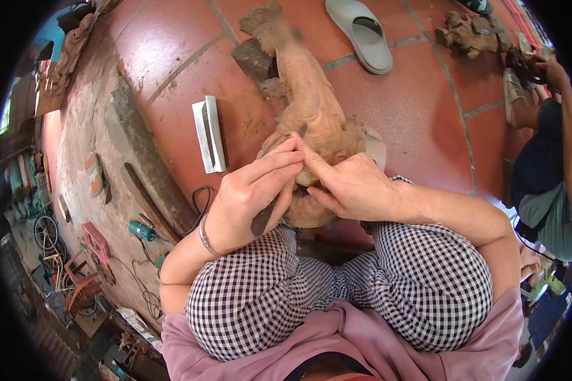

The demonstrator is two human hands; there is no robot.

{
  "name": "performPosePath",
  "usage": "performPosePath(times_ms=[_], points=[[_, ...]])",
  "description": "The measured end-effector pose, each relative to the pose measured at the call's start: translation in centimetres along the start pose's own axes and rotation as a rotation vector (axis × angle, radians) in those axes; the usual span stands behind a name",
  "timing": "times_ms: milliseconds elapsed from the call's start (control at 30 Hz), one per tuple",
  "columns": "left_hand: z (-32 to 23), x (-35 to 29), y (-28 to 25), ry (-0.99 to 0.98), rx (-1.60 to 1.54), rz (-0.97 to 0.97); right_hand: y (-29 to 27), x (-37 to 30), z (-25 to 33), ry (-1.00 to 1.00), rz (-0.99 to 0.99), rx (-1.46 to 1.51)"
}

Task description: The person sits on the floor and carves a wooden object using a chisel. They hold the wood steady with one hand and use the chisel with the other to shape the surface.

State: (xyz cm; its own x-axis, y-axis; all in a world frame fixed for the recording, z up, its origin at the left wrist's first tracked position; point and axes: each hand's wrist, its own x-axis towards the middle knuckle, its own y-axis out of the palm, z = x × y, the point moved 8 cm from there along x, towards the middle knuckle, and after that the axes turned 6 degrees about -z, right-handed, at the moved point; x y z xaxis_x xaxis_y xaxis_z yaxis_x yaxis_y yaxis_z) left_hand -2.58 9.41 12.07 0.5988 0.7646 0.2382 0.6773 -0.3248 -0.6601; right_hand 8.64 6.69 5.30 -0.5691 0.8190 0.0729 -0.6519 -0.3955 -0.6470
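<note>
A pale brown wood carving (314,95) stands between my knees, its long gnarled shape reaching away over the floor. My left hand (251,190) is closed round a carving tool (262,220); the dark handle shows below the palm, and a dark tip pokes out beyond the fingers against the wood. From the other side my right hand (353,184) reaches in, index finger stretched to the tool near its tip, thumb against the carving and other fingers curled. Both hands' fingertips meet there. Fingers hide the middle of the tool.
A narrow white holder with a dark bar (210,134) lies left on the red tiles. Ahead are a dark wood block (255,62) and a grey slipper (365,35). A green power tool (141,230) with cords lies left. Another person (543,149) works at right by a gnarled wood piece (469,33).
</note>
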Motion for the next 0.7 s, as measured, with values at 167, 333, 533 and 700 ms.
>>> performPosePath(times_ms=[167,333,533,700], points=[[0.5,0.7,1.0,0.034,-0.06,-0.022,0.0,-0.5,-0.8,0.026,-0.064,-0.025],[-0.2,0.8,0.3,-0.041,-0.025,0.022,0.3,-0.1,-0.1,-0.033,0.02,0.022],[-0.5,1.3,0.8,-0.031,-0.038,0.021,-0.1,-0.5,-0.9,0.069,-0.04,0.109],[-0.7,1.4,0.3,-0.045,-0.014,0.043,0.0,-0.3,-0.7,0.033,-0.016,0.12]])
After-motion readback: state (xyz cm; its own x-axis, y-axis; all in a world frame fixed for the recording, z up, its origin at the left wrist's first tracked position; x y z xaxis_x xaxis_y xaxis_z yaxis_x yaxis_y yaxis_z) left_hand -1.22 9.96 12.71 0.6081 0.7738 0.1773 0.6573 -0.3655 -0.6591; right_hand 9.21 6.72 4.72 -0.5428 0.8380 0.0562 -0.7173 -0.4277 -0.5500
